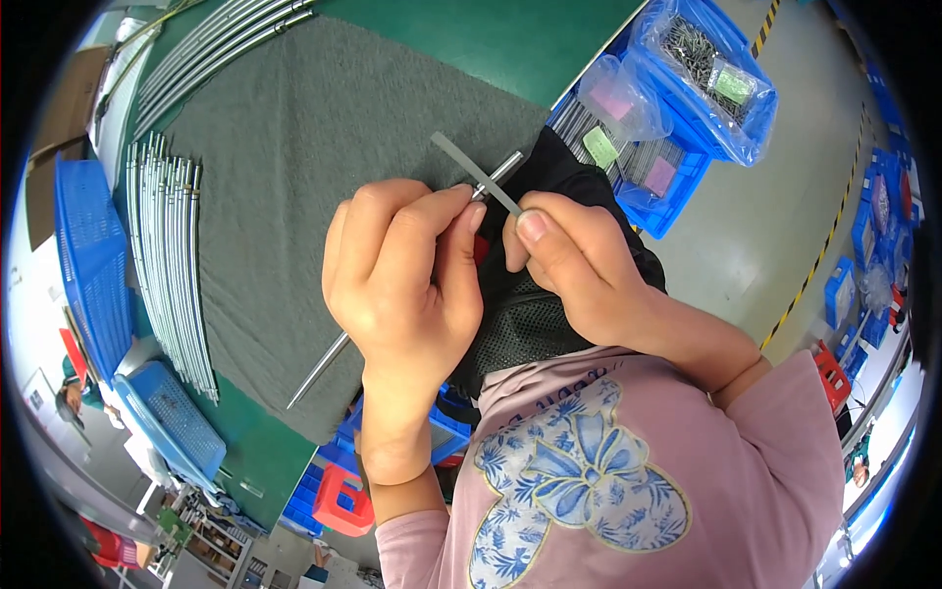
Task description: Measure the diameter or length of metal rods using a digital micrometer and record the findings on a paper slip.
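A slim shiny metal rod [319, 371] runs slantwise beneath my left hand [397, 260], its far end poking out past the fingertips. Thumb and fingers of that hand pinch the rod near this end. My right hand [584, 260] is closed, thumb over forefinger, on one end of a thin, flat grey strip [453, 153]. The strip lies across the rod just beyond my left fingertips and seems to touch it. What the strip is made of I cannot make out. Part of the rod is hidden behind my left hand and wrist.
A dark grey cloth [285, 128] covers much of the green table [481, 44]. Bundles of metal rods [167, 265] lie along its left and far sides. Blue baskets [93, 255] stand at the left edge. Blue bins [677, 187] of metal parts sit at the far right.
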A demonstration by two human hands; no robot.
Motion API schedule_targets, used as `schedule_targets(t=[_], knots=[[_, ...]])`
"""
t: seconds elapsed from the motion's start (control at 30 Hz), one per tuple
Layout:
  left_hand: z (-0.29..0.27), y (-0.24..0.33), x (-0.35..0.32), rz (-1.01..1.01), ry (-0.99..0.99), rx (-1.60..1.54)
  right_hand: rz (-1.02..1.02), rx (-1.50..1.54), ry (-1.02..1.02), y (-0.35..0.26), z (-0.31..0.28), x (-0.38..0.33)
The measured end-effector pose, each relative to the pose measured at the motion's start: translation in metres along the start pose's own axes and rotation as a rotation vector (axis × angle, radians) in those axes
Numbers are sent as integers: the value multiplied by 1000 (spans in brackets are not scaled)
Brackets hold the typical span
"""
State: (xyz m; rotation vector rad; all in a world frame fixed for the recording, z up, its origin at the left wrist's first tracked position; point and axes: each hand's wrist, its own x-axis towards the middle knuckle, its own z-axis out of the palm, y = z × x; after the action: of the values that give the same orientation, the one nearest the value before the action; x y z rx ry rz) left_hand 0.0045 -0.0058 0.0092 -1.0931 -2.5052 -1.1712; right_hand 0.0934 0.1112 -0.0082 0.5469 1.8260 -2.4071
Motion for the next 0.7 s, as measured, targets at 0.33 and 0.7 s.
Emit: schedule_targets(t=[0.33, 0.7], knots=[[1, 0, 1, 5, 20, -8, 1, -43, 10, -9, 3, 6], [2, -2, 3, 60, 24, -46, -125, -144, 73, -4, 7, 9]])
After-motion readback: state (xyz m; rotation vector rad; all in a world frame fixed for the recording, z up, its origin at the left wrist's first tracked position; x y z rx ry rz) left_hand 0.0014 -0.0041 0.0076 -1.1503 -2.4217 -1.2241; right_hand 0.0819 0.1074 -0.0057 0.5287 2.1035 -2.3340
